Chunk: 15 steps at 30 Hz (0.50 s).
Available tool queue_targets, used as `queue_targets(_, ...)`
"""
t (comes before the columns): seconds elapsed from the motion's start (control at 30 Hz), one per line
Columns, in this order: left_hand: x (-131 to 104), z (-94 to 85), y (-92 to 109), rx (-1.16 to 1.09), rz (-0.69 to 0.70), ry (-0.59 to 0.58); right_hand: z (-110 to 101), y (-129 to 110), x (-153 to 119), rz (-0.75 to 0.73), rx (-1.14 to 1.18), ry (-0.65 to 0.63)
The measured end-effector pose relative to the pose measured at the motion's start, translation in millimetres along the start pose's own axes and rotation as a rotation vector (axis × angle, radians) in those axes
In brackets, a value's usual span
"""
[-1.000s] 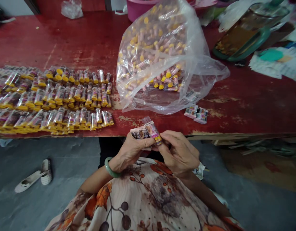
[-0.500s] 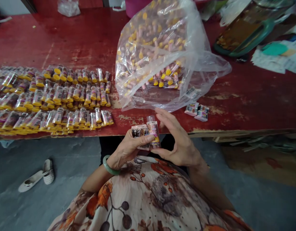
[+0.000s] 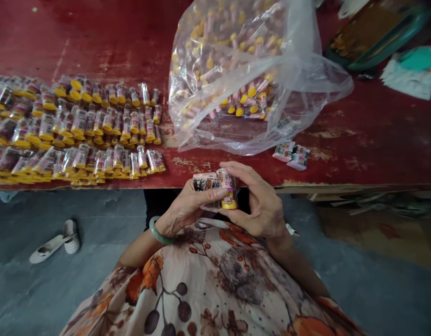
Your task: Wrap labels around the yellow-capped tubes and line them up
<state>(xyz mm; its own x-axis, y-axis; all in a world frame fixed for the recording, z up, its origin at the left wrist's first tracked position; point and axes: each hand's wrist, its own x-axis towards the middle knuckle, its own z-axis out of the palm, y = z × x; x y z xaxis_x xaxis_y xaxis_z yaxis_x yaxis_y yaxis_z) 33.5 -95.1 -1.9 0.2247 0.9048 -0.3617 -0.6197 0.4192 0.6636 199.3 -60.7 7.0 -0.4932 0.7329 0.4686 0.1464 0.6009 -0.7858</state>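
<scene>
My left hand (image 3: pixel 180 205), with a green bangle at the wrist, grips a small stack of printed labels (image 3: pixel 204 180), its thumb lying across them and onto a small clear tube (image 3: pixel 229 200). The tube has a pink printed label around it and a yellow end facing me. My right hand (image 3: pixel 262 203) closes on the tube's two ends, fingers at the far end and thumb at the near end. Beyond my hands lies a clear plastic bag (image 3: pixel 292 93) full of similar yellow-capped tubes.
Stacked rows of labelled tubes (image 3: pixel 82 126) fill the left of the red table (image 3: pixel 138 42). Two small printed bundles (image 3: pixel 298 157) lie right of the bag. A jug with a green handle (image 3: pixel 390 42) stands far right. White shoes (image 3: pixel 71 237) lie on the floor.
The tube's clear end stuck out beyond the label before; now the label covers it. My right fingers and thumb have closed in on the tube's ends. The view has shifted slightly.
</scene>
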Motion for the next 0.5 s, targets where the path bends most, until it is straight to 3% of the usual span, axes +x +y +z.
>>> queue_targets(0.5,-3.7,3.4,6.2,0.062,0.015,-0.054,4.2,5.0,-3.5,0.019,0.029,0.036)
